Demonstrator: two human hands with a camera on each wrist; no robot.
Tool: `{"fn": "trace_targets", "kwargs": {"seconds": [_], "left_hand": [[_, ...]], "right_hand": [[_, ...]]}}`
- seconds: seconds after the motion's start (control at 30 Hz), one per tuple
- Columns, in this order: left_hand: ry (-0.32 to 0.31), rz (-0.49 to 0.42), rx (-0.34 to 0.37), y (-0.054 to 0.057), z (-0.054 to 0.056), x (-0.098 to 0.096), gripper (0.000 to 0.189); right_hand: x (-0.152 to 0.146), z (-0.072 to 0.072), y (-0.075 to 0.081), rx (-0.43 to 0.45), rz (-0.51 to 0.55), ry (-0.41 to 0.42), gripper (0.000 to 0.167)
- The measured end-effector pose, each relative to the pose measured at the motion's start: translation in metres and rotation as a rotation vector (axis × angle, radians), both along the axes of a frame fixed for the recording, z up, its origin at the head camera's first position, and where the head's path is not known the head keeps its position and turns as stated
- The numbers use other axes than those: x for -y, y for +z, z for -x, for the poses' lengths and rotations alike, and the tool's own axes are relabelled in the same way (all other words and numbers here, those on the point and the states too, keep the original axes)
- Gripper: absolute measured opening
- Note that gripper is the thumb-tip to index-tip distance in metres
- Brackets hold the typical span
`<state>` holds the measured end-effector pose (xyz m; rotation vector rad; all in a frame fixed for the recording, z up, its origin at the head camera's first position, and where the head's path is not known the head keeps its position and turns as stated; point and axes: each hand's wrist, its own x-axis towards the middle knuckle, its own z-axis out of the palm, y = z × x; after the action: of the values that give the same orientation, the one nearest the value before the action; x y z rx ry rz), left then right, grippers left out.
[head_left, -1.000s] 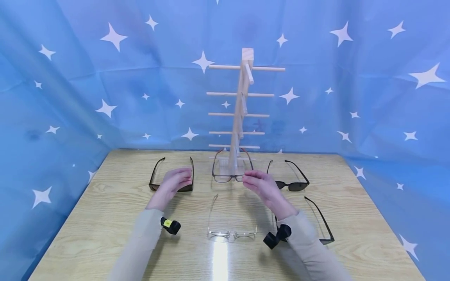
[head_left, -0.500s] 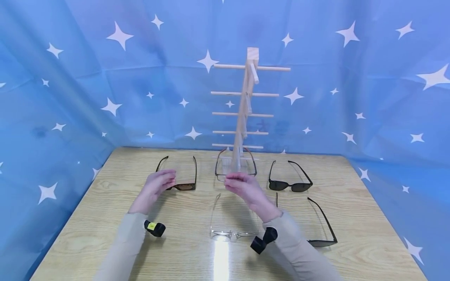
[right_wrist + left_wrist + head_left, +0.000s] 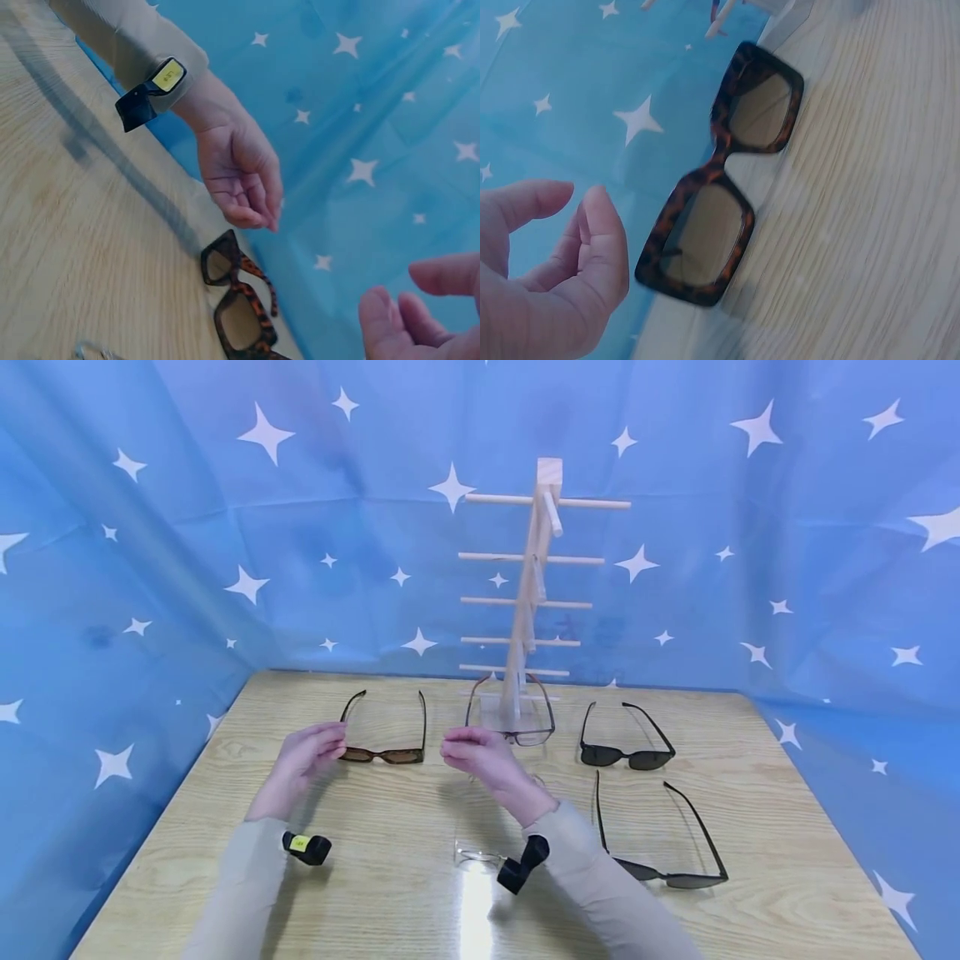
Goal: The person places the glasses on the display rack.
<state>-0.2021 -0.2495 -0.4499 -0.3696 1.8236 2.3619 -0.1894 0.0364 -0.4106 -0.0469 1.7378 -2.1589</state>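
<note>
My left hand (image 3: 303,756) hovers beside the left end of the tortoiseshell sunglasses (image 3: 405,756), fingers loosely curved. In the left wrist view, a gap shows between thumb and fingertips of that hand (image 3: 562,277); the sunglasses (image 3: 705,236) stand right of it. My right hand (image 3: 491,764) is in front of the dark-rimmed eyeglasses (image 3: 532,737), partly covering them, and holds nothing. The clear-framed eyeglasses (image 3: 480,857) lie below it, partly hidden by the hand and wrist. From the right wrist, the right hand (image 3: 442,337) shows thumb and fingers apart.
Behind the eyeglasses rises a wooden display rack (image 3: 525,610) with several crossbars. On the right lie black sunglasses (image 3: 648,760) and, nearer, larger black sunglasses (image 3: 693,881). A blue star-patterned curtain (image 3: 360,568) borders the wooden table (image 3: 795,860).
Both hands have moved left. The left hand has moved off the tortoiseshell sunglasses' front to their left end; the right has left the dark-rimmed eyeglasses' right side. The view has shifted slightly.
</note>
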Motion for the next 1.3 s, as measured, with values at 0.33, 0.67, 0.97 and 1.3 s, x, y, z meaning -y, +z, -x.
{"fn": "trace_targets", "kwargs": {"seconds": [0.33,0.67,0.97,1.3], "left_hand": [[0.032,0.069,0.043,0.001,0.005,0.017,0.052],[-0.033,0.346,0.037,-0.008,0.021,0.022,0.047],[-0.070,0.539,-0.032,-0.015,0.035,0.022,0.044],[-0.102,0.599,-0.053,-0.025,0.040,0.024,0.043]], "right_hand": [[0.029,0.009,-0.009,-0.030,-0.091,-0.038,0.031],[0.046,0.021,-0.022,-0.060,-0.263,-0.094,0.032],[0.062,0.034,-0.033,-0.057,-0.367,-0.190,0.034],[0.074,0.043,-0.036,-0.053,-0.450,-0.234,0.033]]}}
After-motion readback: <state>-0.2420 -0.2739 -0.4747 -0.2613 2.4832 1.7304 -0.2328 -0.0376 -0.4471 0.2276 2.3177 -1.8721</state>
